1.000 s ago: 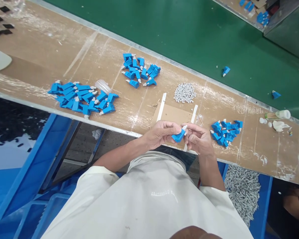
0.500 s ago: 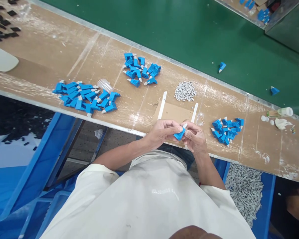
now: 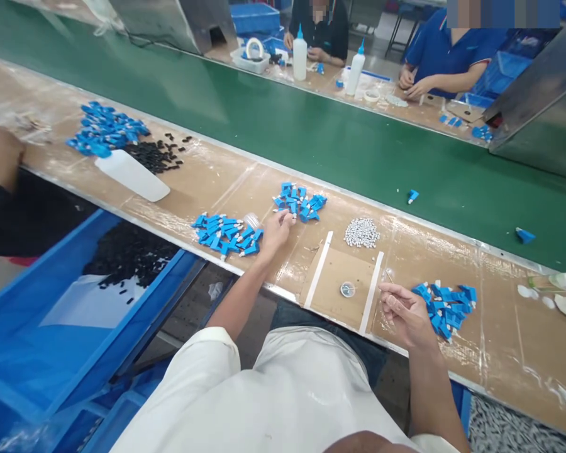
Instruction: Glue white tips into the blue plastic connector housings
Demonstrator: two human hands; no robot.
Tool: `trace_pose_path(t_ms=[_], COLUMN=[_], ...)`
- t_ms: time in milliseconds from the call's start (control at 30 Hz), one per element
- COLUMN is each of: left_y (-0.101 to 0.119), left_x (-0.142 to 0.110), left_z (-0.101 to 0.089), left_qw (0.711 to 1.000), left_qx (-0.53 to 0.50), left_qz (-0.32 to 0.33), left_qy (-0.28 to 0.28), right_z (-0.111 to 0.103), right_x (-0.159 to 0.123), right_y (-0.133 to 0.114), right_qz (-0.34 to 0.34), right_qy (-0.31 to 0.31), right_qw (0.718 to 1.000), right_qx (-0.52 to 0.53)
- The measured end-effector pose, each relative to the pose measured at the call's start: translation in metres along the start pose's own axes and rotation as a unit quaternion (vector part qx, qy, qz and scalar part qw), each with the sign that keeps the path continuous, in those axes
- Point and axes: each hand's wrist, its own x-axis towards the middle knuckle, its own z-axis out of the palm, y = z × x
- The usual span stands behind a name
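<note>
My left hand (image 3: 277,231) reaches to the near edge of a pile of blue plastic parts with white tips (image 3: 312,206). Its fingertips are closed on one blue part (image 3: 292,207) there. Over the board's right side, my right hand (image 3: 405,311) is curled with thumb and forefinger together. A thin wooden stick (image 3: 390,275) lies just beyond its fingertips; what the pinch holds, if anything, is hidden. Between my hands is a cardboard piece (image 3: 332,270) with two white strips, bearing a small round dish (image 3: 348,289). Small grey pieces (image 3: 361,233) are heaped behind it.
More blue parts lie in piles left (image 3: 226,234) and right (image 3: 446,308). A white scoop-like piece (image 3: 133,175) rests near black pieces (image 3: 158,156). Beyond the bench runs a green belt (image 3: 273,132). Co-workers sit across it; another person's hand (image 3: 0,154) is at far left.
My hands have parted: the left moved out to the middle blue pile, the right moved right. The blue part has left the space between them, uncovering the dish. The view has tilted up.
</note>
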Motion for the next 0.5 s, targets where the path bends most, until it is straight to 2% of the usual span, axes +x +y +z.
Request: trace_pose_path(t_ms=[100, 133, 200, 267, 333, 400, 500], left_y=[-0.005, -0.006, -0.005, -0.003, -0.003, -0.004, -0.009], left_x=[-0.015, -0.022, -0.033, -0.038, -0.037, -0.029, -0.012], left_z=[0.002, 0.004, 0.011, 0.02, 0.027, 0.031, 0.03], left_qw=[1.0, 1.0, 0.998, 0.99, 0.985, 0.989, 0.996], left_qx=[-0.005, -0.006, 0.01, 0.044, 0.072, 0.072, 0.057], left_qz=[0.008, 0.014, 0.033, 0.042, 0.041, 0.042, 0.074], left_qy=[0.025, 0.015, -0.05, -0.127, -0.153, -0.12, -0.003], right_z=[-0.016, -0.023, -0.039, -0.052, -0.06, -0.064, -0.063], right_x=[0.008, 0.016, 0.042, 0.082, 0.13, 0.179, 0.241], right_y=[-0.013, -0.019, -0.035, -0.053, -0.07, -0.082, -0.086], right_qz=[0.008, 0.005, -0.011, -0.026, -0.003, 0.006, 0.02], right_qy=[0.003, 0.009, 0.034, 0.074, 0.122, 0.162, 0.2], right_qw=[0.997, 0.994, 0.976, 0.934, 0.868, 0.842, 0.815], right_qx=[-0.074, -0.112, -0.217, -0.349, -0.482, -0.514, -0.543])
